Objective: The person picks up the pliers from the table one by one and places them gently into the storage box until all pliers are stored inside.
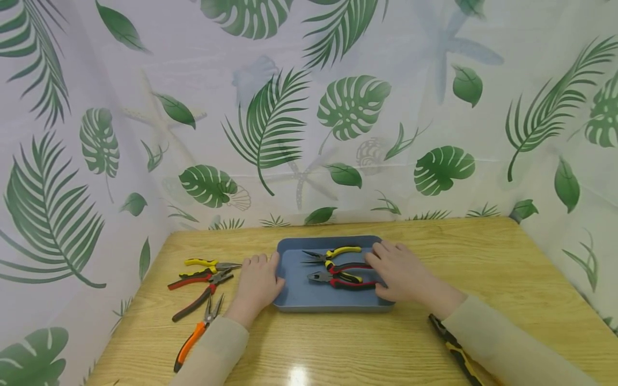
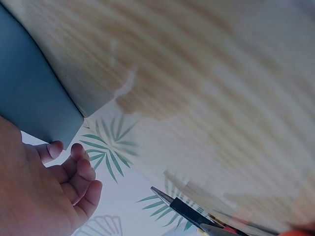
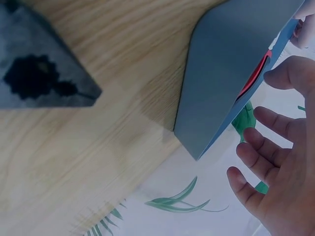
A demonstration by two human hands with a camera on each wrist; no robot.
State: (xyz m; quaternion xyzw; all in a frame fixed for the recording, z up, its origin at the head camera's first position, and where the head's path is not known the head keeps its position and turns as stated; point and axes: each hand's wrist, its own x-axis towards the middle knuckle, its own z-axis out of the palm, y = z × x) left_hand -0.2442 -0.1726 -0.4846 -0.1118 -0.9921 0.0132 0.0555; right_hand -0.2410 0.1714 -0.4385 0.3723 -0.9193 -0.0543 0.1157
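A blue-grey tray lies on the table between both hands. Inside it are long-nose pliers with yellow-and-black handles and combination pliers with red-and-black handles, crossing each other. My left hand is at the tray's left side, thumb near the rim; in the left wrist view its fingers bend loosely beside the tray corner. On the opposite side, my right hand reaches over the right rim, near the plier handles. The right wrist view has its fingers spread and relaxed, apart from the tray wall.
Left of the tray lie yellow-and-black long-nose pliers, red-and-black pliers and orange-handled long-nose pliers. Yellow-and-black pliers lie partly under the right forearm. A leaf-patterned cloth hangs behind the wooden table.
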